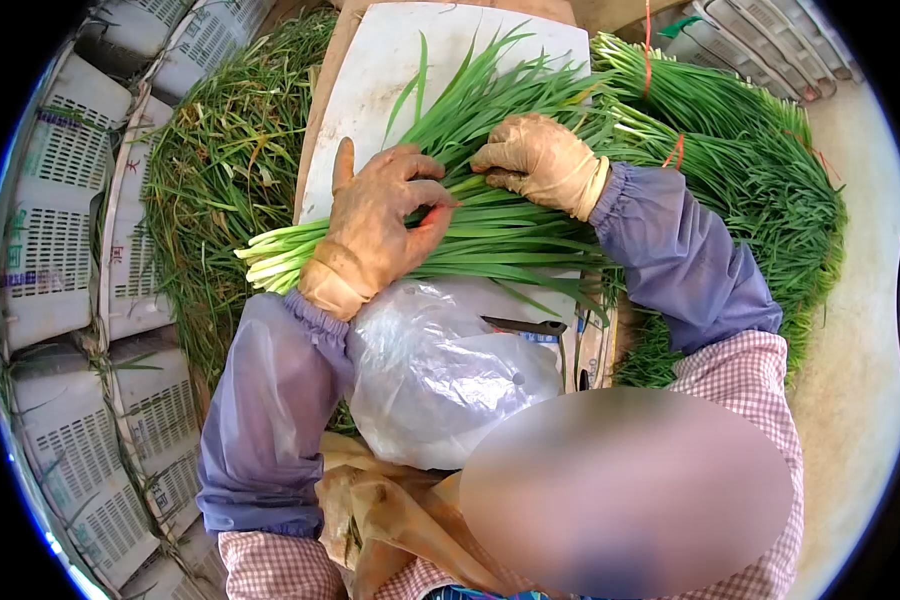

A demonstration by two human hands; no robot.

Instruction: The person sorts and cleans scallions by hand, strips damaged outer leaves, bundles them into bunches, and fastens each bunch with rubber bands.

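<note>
The left hand (380, 215), in a thin soiled glove, rests across a bunch of garlic chives (500, 225) on a white board (370, 90). Its little finger stands clear, the other fingers arch, and the thumb bends towards the forefinger; a reddish patch shows at their tips, but whether anything is pinched there cannot be determined. The right hand (540, 165), similarly gloved, has its fingers drawn together over the leaves; their tips are partly hidden, so a hold on any blade cannot be confirmed. The pale stem ends lie together towards the left, presumably to align the bunch, while the leaves fan out to the right and upward. Banded chive bundles (730, 160) are laid beside the board on the right, stems facing the same way; red ties (678, 150) evidently hold them together. Loose, partly yellowed leaves (230, 180) form a heap on the left, apparently separated from the sound stock. A translucent plastic bag (440, 380) sits crumpled at the board's near edge, contents not identifiable, with a dark narrow tool (525, 326) beside it. Slotted plastic crates (60, 250) line the left side; their interiors are not visible.
</note>
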